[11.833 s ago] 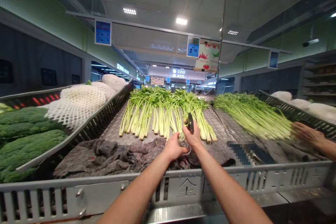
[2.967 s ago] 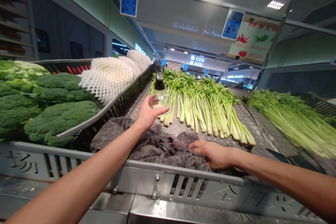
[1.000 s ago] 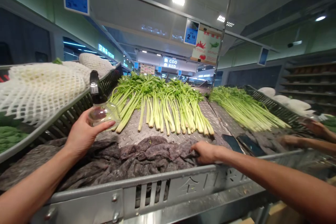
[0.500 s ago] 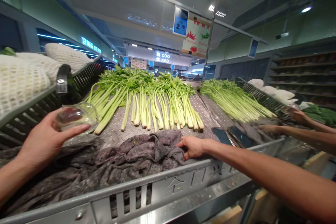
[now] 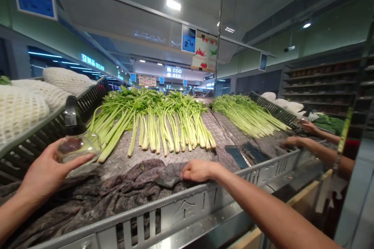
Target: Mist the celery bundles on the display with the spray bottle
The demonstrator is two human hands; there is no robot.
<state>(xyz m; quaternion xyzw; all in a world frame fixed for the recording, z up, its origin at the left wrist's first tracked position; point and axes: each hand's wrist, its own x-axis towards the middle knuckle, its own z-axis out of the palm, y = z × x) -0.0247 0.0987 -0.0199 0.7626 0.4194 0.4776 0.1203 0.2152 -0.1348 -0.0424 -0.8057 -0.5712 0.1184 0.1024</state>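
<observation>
My left hand (image 5: 49,173) is closed around a clear bottle (image 5: 78,147) with a glossy black top, which looks like a spray bottle. It is held up at the left, in front of the black basket wall. My right hand (image 5: 200,170) grips a crumpled dark grey cloth (image 5: 125,186) with its fingers bent into the folds; the fingertips are partly hidden. This cloth lies bunched along the front of the display, behind the grey plastic rail. Just beyond it, celery stalks (image 5: 163,128) lie in a row on a textured metal sheet (image 5: 119,151), leaves pointing away.
A grey slotted rail (image 5: 172,206) runs along the front. On the left, a black basket (image 5: 43,132) holds produce in white foam nets (image 5: 22,101). A dark flat object (image 5: 235,155) lies right of my right hand. The mirror (image 5: 248,120) at right reflects celery and arms.
My right hand has moved left with the cloth in its fingers, and its grip has closed more. My left hand still holds the bottle. The view has shifted slightly.
</observation>
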